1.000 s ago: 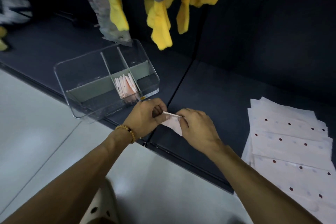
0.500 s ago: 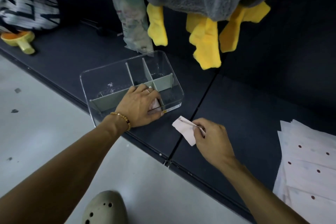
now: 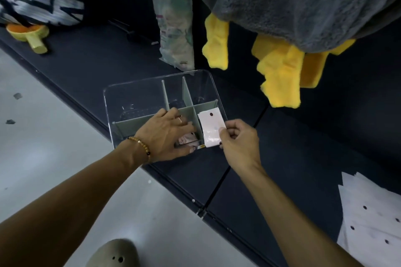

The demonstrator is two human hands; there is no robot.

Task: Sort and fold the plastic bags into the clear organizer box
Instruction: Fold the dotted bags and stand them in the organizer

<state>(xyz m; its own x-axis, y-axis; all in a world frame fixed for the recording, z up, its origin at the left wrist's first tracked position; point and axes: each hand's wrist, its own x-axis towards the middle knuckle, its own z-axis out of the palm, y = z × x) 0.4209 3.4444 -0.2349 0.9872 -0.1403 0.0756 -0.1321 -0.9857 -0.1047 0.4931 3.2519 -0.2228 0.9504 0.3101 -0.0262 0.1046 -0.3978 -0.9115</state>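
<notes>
Two hands at organizer box: R hand pinching folded bag in thumb-finger grip just over near-R compartment, L hand w/ fingers spread, pressing stored bags aside left of grip; risk: fold springing open on release, or snagging divider.

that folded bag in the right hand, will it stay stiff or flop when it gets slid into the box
Probably fairly floppy: the folded bag is thin plastic, pinched at one edge by the right hand, though the folding seems to keep it flat for now. It looks very light, and its glossy surface may be slippery. It may spring open once released, which could be why the left hand reaches into the organizer box.
</notes>
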